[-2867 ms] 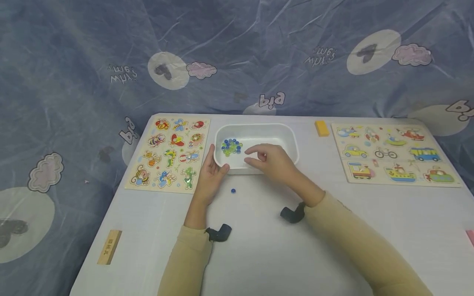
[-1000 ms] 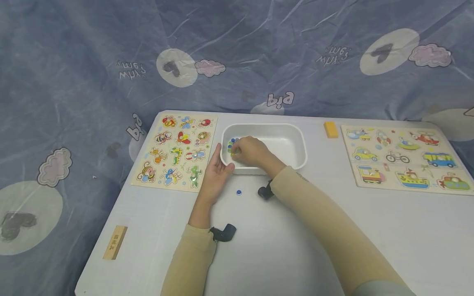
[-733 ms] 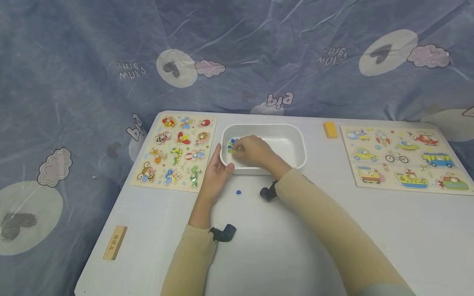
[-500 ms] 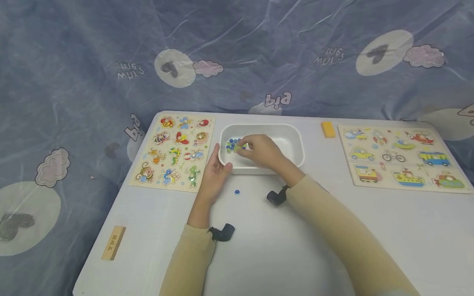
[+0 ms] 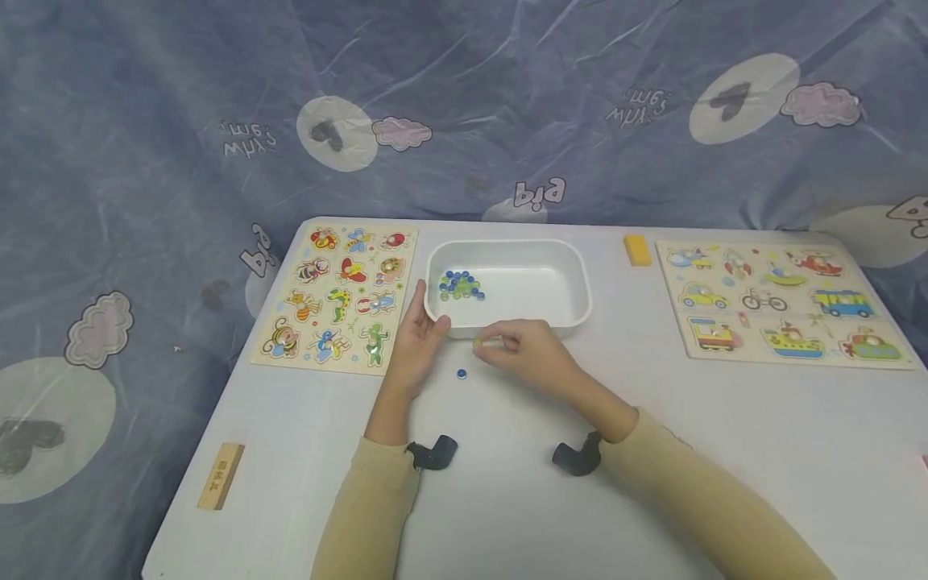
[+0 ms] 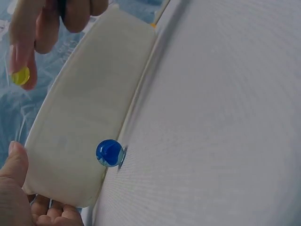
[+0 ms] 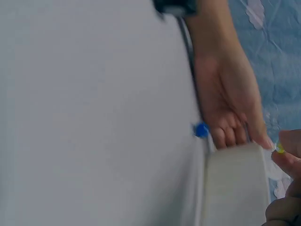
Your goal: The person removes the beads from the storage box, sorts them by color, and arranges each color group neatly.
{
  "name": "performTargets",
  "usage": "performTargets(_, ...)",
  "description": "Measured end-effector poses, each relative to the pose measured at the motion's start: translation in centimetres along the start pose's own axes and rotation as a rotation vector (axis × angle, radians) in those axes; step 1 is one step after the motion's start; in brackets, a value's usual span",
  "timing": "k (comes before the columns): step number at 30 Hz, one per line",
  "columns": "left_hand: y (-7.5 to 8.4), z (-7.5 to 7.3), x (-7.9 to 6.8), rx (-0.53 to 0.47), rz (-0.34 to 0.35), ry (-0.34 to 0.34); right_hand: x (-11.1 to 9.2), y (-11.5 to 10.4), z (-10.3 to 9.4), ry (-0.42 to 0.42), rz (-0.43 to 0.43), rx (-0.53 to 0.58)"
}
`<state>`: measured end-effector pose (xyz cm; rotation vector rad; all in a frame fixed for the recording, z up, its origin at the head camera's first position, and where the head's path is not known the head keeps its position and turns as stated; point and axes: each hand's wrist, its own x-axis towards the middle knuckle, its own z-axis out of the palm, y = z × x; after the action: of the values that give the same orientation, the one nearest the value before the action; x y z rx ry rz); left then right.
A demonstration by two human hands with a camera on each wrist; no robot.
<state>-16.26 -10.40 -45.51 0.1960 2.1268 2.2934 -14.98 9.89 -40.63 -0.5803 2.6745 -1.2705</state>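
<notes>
Between thumb and forefinger, my right hand (image 5: 532, 354) pinches a yellow-green glass marble (image 5: 477, 344), just in front of the near rim of a white plastic tray (image 5: 532, 286). The marble (image 6: 20, 76) shows clear yellow in the left wrist view. My left hand (image 5: 413, 346) grips the tray's left end, thumb at the near corner and fingers round the end wall. Inside the tray's left part lies a cluster of blue and green marbles (image 5: 461, 284). A single blue marble (image 5: 461, 374) rests on the table in front of the tray, between my hands.
An insect puzzle board (image 5: 333, 298) lies left of the tray, a vehicle puzzle board (image 5: 783, 302) to the right. A yellow block (image 5: 637, 250) sits at the back. One wooden block (image 5: 221, 476) lies near the left edge. A patterned curtain (image 5: 464, 105) hangs behind.
My right hand reached into the marble cluster, pinched a yellow-green marble and came out over the near rim toward me. My left hand stays at the tray's left end.
</notes>
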Motion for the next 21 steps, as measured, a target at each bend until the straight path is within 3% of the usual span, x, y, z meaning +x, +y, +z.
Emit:
performTargets(8,-0.1,-0.2,0.1,-0.096,0.059,-0.032,-2.6,0.6,3.1,-0.153,-0.006,-0.005)
performTargets(15,-0.2,-0.2,0.0,-0.088,0.035,-0.026,-2.9,1.4,4.6,-0.194,-0.017,-0.068)
performTargets(21,-0.1,-0.1,0.0,-0.087,0.037,-0.03,-3.3,1.5,5.5,-0.182,-0.031,-0.13)
